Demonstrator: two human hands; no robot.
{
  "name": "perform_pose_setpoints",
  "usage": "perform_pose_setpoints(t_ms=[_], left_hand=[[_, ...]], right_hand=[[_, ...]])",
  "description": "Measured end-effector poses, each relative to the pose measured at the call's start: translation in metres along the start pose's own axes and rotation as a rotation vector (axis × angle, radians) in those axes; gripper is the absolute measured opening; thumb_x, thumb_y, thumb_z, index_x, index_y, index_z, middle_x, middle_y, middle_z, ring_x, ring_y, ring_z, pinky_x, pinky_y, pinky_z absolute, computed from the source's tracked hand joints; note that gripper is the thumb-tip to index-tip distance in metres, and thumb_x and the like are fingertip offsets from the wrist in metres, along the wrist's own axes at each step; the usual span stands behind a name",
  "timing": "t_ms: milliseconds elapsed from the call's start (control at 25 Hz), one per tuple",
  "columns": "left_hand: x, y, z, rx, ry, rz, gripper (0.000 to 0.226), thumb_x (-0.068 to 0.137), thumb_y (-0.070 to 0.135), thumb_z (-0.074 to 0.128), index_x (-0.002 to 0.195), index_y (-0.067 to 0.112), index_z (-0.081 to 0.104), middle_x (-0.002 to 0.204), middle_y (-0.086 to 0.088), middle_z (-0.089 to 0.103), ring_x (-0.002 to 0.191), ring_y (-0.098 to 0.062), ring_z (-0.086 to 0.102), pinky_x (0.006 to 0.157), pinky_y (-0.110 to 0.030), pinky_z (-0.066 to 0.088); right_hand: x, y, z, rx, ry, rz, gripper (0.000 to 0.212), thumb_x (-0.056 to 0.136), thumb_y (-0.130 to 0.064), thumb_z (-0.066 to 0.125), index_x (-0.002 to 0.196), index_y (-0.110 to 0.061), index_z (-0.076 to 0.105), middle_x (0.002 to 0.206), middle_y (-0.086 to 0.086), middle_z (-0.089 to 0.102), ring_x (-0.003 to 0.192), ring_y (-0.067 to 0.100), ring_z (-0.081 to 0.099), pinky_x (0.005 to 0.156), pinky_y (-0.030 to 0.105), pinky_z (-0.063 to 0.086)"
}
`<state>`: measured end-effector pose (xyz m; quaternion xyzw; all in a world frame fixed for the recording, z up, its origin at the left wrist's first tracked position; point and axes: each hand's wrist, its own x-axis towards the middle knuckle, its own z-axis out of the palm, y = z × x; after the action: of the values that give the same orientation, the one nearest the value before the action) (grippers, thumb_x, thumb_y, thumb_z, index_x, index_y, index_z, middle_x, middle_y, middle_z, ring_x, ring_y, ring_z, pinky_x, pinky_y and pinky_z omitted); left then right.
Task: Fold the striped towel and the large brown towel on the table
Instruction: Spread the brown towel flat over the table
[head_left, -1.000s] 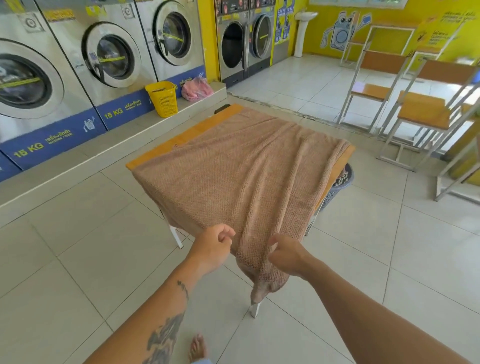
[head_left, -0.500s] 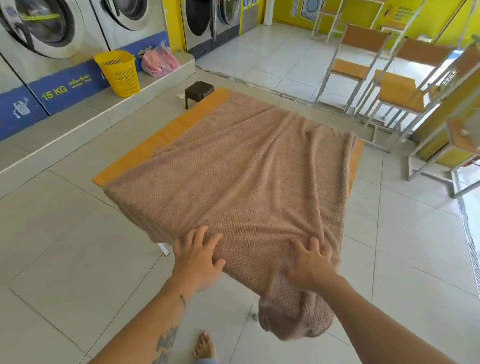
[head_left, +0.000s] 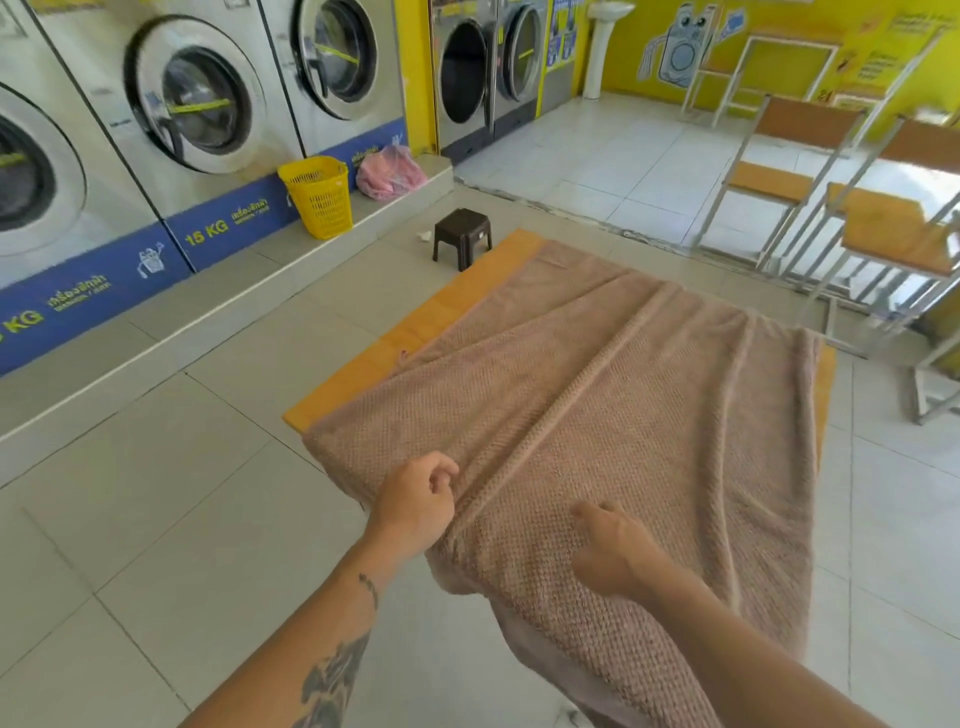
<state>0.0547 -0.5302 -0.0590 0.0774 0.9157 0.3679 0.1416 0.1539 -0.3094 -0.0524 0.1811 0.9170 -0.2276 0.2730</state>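
Observation:
The large brown towel (head_left: 623, 415) lies spread over the orange table (head_left: 415, 332), its near end hanging off the front edge. A long crease runs through it from the near edge toward the far side. My left hand (head_left: 421, 493) is at the near left part of the towel, fingers curled and pinching the cloth at the foot of that crease. About a hand's width to the right, my right hand (head_left: 608, 551) grips the towel near the front edge, its fingertips hidden in the cloth. No striped towel is in view.
A small brown stool (head_left: 462, 236) stands on the floor past the table's far left corner. A yellow basket (head_left: 318, 195) and a pink bag (head_left: 390, 174) sit on the ledge under the washing machines (head_left: 202, 109). Chairs (head_left: 857, 218) stand at the right.
Half a second ago both hands lay flat with spread fingers on the towel's near end. Now both have curled into the cloth, and a long crease has risen between them.

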Motion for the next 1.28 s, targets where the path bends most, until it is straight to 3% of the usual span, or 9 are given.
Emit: perform_pose_setpoints(t_ms=[120,280,360,520,720,840,960,1160,1280], left_hand=[[0.013,0.002,-0.015,-0.030,0.049,-0.040,0.023,0.098,0.016,0.047,0.097,0.030,0.065,0.101,0.009,0.065,0.097,-0.012,0.059,0.083,-0.031,0.050],[0.041,-0.002,-0.041,-0.039,0.199,-0.077,0.021,0.101,0.021,0.044,0.101,0.027,0.064,0.100,0.008,0.064,0.091,-0.014,0.059,0.071,-0.027,0.043],[0.066,-0.016,-0.053,0.020,0.240,-0.106,0.021,0.102,0.024,0.042,0.104,0.027,0.063,0.102,0.010,0.062,0.090,-0.012,0.055,0.073,-0.028,0.040],[0.129,-0.061,-0.068,0.055,0.291,-0.163,0.020,0.100,0.031,0.039,0.093,0.037,0.057,0.112,0.002,0.063,0.097,-0.020,0.056,0.088,-0.044,0.051],[0.193,-0.098,-0.069,0.172,0.148,-0.088,0.031,0.100,0.034,0.044,0.121,0.020,0.062,0.123,-0.005,0.056,0.112,-0.027,0.053,0.094,-0.044,0.048],[0.211,-0.103,-0.069,0.241,0.073,0.034,0.015,0.094,0.029,0.056,0.107,0.025,0.063,0.110,0.000,0.059,0.103,-0.026,0.055,0.087,-0.043,0.049],[0.219,-0.107,-0.082,0.307,0.008,0.087,0.006,0.089,0.019,0.054,0.089,0.022,0.060,0.093,0.001,0.059,0.090,-0.026,0.055,0.077,-0.037,0.044],[0.210,-0.153,-0.122,0.284,0.140,0.021,0.005,0.086,0.018,0.053,0.082,0.019,0.051,0.084,-0.001,0.056,0.079,-0.026,0.053,0.075,-0.040,0.048],[0.204,-0.168,-0.136,0.222,0.152,-0.068,0.005,0.087,0.016,0.052,0.083,0.017,0.051,0.086,-0.004,0.058,0.077,-0.025,0.053,0.070,-0.038,0.047]], right_hand=[[0.012,-0.016,-0.022,0.063,0.040,-0.098,0.073,0.078,-0.013,0.048,0.149,-0.023,0.032,0.151,0.008,0.031,0.132,0.033,0.040,0.107,0.047,0.044],[0.034,-0.049,-0.043,0.101,0.103,-0.216,0.071,0.082,-0.014,0.049,0.151,-0.020,0.030,0.153,0.008,0.031,0.139,0.033,0.034,0.111,0.046,0.039],[0.043,-0.067,-0.043,0.073,0.092,-0.235,0.069,0.085,-0.015,0.048,0.151,-0.018,0.029,0.152,0.008,0.032,0.140,0.033,0.031,0.113,0.047,0.035],[0.076,-0.108,-0.040,0.056,0.103,-0.178,0.064,0.086,-0.016,0.048,0.149,-0.016,0.033,0.151,0.008,0.037,0.139,0.033,0.034,0.114,0.045,0.034],[0.120,-0.177,-0.010,0.008,0.086,-0.023,0.058,0.082,-0.029,0.048,0.139,-0.022,0.040,0.149,0.003,0.037,0.137,0.036,0.030,0.109,0.058,0.031],[0.131,-0.206,0.009,-0.097,0.079,0.049,0.070,0.078,-0.033,0.051,0.145,-0.026,0.032,0.154,0.003,0.026,0.143,0.036,0.019,0.114,0.061,0.021],[0.139,-0.225,0.013,-0.158,0.102,0.071,0.075,0.079,-0.037,0.050,0.150,-0.028,0.027,0.158,0.003,0.021,0.148,0.037,0.006,0.116,0.062,0.014],[0.143,-0.253,0.026,-0.088,0.076,-0.030,0.072,0.081,-0.031,0.051,0.150,-0.028,0.029,0.159,0.001,0.018,0.144,0.034,0.013,0.115,0.057,0.025],[0.140,-0.256,0.032,-0.007,0.189,-0.040,0.069,0.080,-0.023,0.048,0.147,-0.028,0.033,0.155,0.000,0.023,0.142,0.033,0.020,0.114,0.054,0.028]])
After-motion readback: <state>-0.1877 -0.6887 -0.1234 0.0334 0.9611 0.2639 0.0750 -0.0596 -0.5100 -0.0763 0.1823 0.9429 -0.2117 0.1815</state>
